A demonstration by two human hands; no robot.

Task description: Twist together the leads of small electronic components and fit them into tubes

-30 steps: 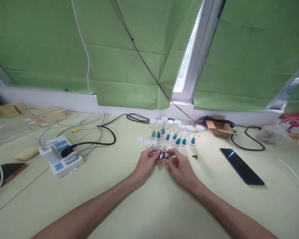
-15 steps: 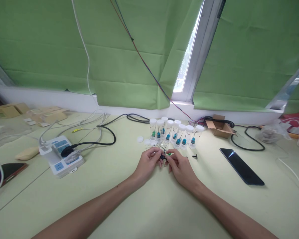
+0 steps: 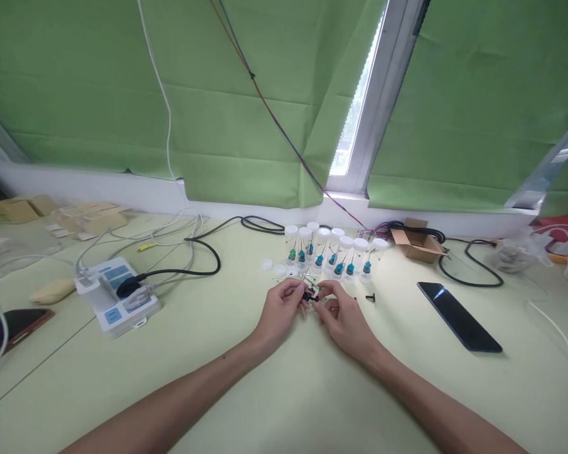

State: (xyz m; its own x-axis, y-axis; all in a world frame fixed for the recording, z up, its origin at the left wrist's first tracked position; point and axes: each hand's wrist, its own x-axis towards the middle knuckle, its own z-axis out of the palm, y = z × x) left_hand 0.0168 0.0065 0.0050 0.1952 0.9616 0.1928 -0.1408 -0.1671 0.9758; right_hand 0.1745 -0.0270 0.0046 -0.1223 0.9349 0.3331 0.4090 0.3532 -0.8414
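Note:
A small black part (image 3: 309,296) with thin pale pieces about it sits between my hands, too small to name more exactly. My left hand (image 3: 284,307) is closed, its thumb and forefinger pinching this part. From the other side my right hand (image 3: 343,313) meets the part's right end, thumb below and forefinger above, with its other fingers curled. Just beyond my fingers stand several clear tubes with white caps (image 3: 345,241), holding teal pieces (image 3: 338,268) and one green piece (image 3: 292,254). Thin metal pins (image 3: 310,275) lie in front of them.
Loose white caps (image 3: 267,265) lie left of the tubes. A black T-shaped piece (image 3: 370,297) and a phone (image 3: 459,316) are to the right. A power strip (image 3: 118,296) with plugs and cables is at left. An open cardboard box (image 3: 417,244) stands behind.
My right forefinger has lifted a little away from its thumb, showing more of the black part. My left hand keeps its pinch almost in place.

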